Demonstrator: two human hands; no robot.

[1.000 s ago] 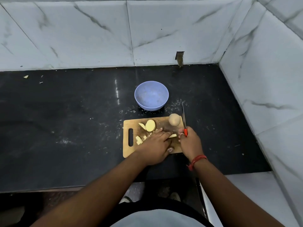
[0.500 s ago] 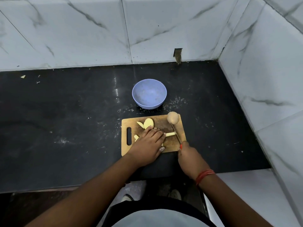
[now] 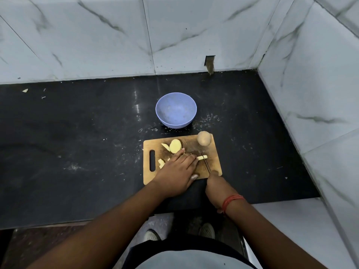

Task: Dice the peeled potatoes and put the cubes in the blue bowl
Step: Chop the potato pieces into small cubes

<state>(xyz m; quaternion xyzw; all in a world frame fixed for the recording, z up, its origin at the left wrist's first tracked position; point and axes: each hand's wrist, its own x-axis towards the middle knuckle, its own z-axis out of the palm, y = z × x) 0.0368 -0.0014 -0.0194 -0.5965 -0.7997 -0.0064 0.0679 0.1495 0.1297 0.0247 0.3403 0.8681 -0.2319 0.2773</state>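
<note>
On the wooden cutting board (image 3: pixel 213 162), the left hand (image 3: pixel 177 171) is pressing flat-fingered on a potato strip (image 3: pixel 202 157); the right hand (image 3: pixel 216 186) is gripping the knife (image 3: pixel 205 161) crossing it. The blue bowl (image 3: pixel 176 109) is sitting just beyond the board.

I can read no writing, label, brand, number or sign anywhere in front of me.
</note>
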